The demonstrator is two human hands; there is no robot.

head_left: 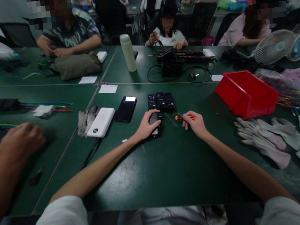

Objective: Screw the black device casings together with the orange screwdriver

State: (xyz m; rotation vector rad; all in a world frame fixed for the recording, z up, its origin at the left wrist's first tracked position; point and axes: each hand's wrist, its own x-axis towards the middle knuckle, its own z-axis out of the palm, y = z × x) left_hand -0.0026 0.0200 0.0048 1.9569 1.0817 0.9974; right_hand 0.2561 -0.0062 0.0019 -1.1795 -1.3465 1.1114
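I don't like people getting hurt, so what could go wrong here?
The orange tool in the right hand points toward the left hand, so a slip might poke a finger. It could also scratch the dark device the left hand holds. The three black devices just beyond might get bumped.

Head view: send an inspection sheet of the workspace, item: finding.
Surface: green table, panel seams visible.
Things worked on: black device on the table; three similar devices in a row just beyond.
Clutter: phone, white power bank, red bin, work gloves at right.
Hands: left hand grips the black device; right hand pinches an orange tool, type unclear.
Cables: black lead at the power bank; looped cable with plug farther back.
Surroundings: co-worker's hand at left, fans at far right.
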